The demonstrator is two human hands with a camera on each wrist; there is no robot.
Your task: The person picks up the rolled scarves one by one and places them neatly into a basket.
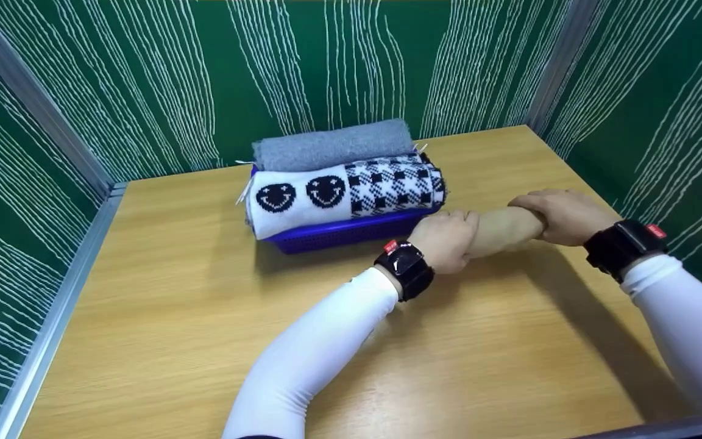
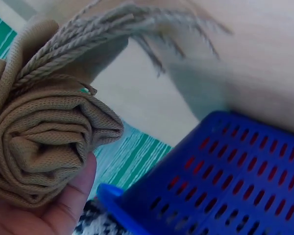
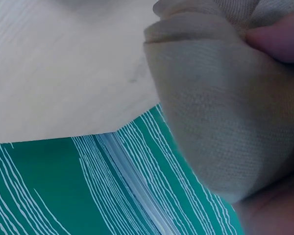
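A rolled beige scarf [image 1: 505, 231] is held between both hands, off the right front corner of the blue basket [image 1: 345, 231]. My left hand [image 1: 445, 241] grips its left end, where the left wrist view shows the spiral of the roll and twisted fringe [image 2: 88, 44] hanging loose. On the other end, my right hand [image 1: 573, 216] curls its fingers over the roll; its thumb [image 3: 279, 39] presses into the cloth in the right wrist view. Inside the basket lie a rolled grey scarf [image 1: 333, 146] and, in front of it, a white scarf [image 1: 302, 201] with black smiley faces and houndstooth checks.
The basket stands toward the back of a wooden table [image 1: 162, 292]. Green walls with white streaks [image 1: 351, 67] enclose the back and both sides, with metal posts [image 1: 561, 61] at the corners. Red shows through some slots in the basket wall.
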